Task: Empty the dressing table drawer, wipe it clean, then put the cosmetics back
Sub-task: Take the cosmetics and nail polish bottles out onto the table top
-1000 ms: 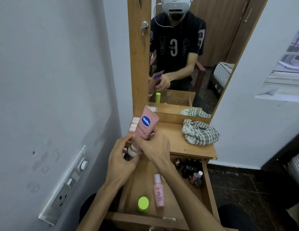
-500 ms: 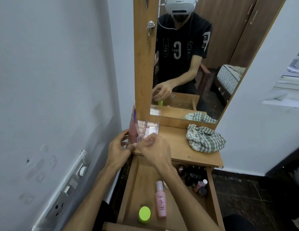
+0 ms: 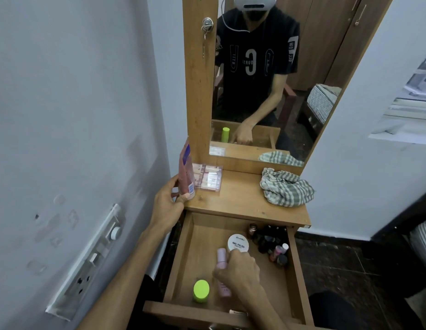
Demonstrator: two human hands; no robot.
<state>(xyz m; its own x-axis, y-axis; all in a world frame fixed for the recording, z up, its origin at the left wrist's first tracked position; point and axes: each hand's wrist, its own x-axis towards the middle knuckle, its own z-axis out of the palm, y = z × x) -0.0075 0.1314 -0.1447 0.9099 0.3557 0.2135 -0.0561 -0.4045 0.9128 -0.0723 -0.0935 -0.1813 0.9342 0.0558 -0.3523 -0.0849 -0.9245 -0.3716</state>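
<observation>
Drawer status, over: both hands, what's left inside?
Left hand holds pink tube upright on tabletop. Right hand grips pink bottle in drawer. Green-capped bottle, polish jar, small bottles remain.

Home bedroom, dressing table [image 3: 245,198] with mirror [image 3: 266,79], wardrobe reflected

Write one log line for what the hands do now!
left hand: holds pink tube on tabletop | right hand: grips pink bottle in drawer
</observation>
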